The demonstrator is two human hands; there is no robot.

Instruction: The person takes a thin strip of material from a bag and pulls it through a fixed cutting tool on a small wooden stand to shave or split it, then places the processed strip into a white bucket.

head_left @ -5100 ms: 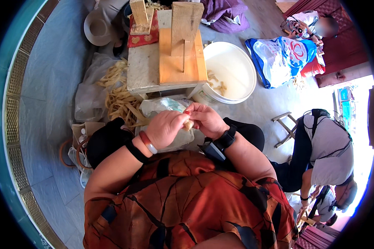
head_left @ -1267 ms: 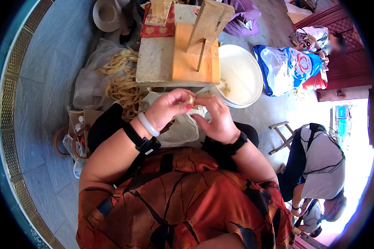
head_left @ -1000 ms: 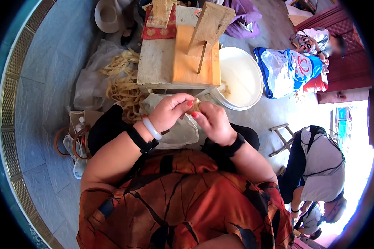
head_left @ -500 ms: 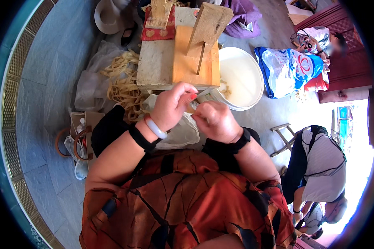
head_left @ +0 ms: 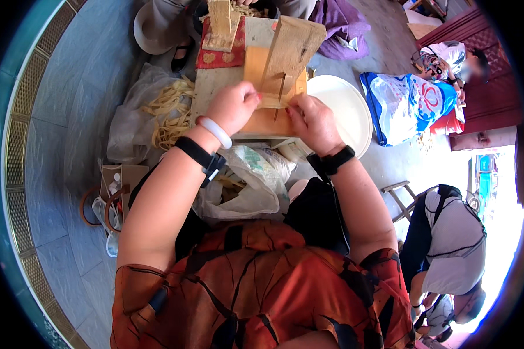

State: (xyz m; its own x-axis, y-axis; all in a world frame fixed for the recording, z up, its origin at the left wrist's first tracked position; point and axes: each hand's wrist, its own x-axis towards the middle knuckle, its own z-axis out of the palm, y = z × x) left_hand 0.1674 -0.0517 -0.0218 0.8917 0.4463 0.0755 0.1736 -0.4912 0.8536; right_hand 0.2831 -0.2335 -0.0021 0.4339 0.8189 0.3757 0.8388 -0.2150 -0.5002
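My left hand and my right hand are both closed, pinching a thin pale strip stretched between them. The strip runs crosswise over a wooden board, right by a slim upright rod. Behind it a thick wooden block rises from the board. I cannot tell whether the strip touches the rod. Below my hands, an open white plastic bag with some yellowish strips inside lies by my lap.
Pale strips lie heaped on a clear plastic bag at left. A white bucket stands right of the board. Opposite, a person's hand is at a dark bowl beside another wooden stand. A bent-over person is at right.
Both hands have moved forward from near my lap to above the board, and slightly apart. The strip between them now shows stretched by the rod. The white bag has come into fuller view.
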